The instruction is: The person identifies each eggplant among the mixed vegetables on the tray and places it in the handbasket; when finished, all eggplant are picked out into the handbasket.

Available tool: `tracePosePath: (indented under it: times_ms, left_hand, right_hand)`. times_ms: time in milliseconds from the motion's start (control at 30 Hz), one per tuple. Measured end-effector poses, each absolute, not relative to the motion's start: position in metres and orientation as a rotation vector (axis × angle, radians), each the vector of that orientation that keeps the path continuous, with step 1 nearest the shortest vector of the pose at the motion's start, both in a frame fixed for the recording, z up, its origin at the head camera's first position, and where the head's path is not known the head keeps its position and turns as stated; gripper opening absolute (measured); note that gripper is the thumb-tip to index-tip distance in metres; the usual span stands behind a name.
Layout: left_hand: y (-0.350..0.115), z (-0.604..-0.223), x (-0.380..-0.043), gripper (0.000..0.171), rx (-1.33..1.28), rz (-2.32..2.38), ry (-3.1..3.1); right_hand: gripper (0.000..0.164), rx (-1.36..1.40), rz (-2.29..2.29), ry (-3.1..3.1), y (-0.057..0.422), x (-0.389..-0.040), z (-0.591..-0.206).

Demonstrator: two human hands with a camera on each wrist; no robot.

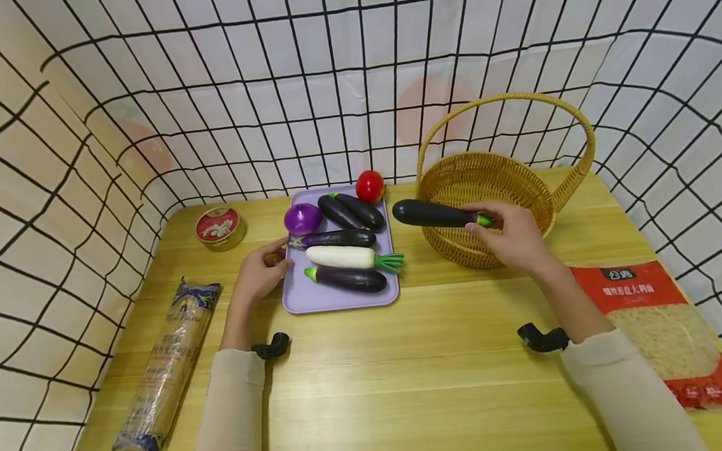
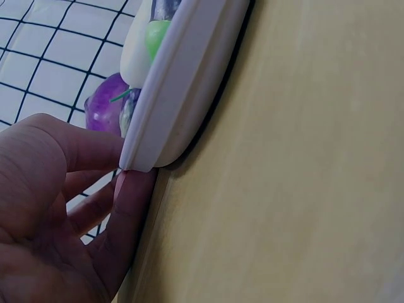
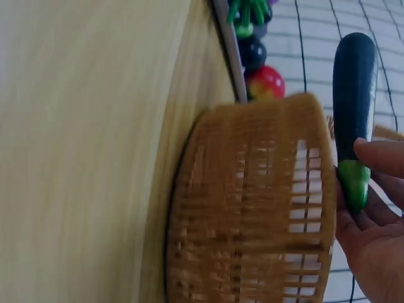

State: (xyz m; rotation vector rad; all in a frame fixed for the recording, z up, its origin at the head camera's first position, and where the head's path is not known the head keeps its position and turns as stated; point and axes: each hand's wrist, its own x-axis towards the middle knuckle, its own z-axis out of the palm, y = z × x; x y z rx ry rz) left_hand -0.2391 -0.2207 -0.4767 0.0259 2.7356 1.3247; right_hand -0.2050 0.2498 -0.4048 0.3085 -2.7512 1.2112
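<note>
My right hand (image 1: 513, 237) pinches a dark eggplant (image 1: 431, 213) by its green stem end, over the near left rim of the wicker basket (image 1: 463, 250). In the right wrist view the eggplant (image 3: 355, 95) points away from the thumb. My left hand (image 1: 261, 269) grips the left edge of a lilac tray (image 1: 303, 301), thumb on the rim and a finger beneath it in the left wrist view. On the tray lie several more eggplants (image 1: 349, 279), a white radish (image 1: 341, 257) with green leaves, a purple onion (image 1: 302, 219) and a red tomato (image 1: 369, 186).
A round tin (image 1: 219, 228) stands at the back left, with a long pack of noodles (image 1: 169, 364) nearer me. On the right, a red bag of pasta (image 1: 664, 337) lies partly under my right forearm. A grid-patterned cloth (image 1: 326, 81) walls the table's back and sides.
</note>
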Motion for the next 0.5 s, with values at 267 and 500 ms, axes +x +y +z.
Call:
tracePosePath:
  times_ms: [267,500]
  left_hand:
    - [-0.221,-0.477,-0.239,0.055,0.012,1.341,2.729]
    - [-0.221,-0.476,-0.239,0.055,0.008,1.358,2.707]
  right_hand:
    - [0.034,0.216,1.105,-2.788,0.278,-0.227,-0.404]
    - [0.039,0.054,1.112,-2.863,0.298,-0.253,-0.409]
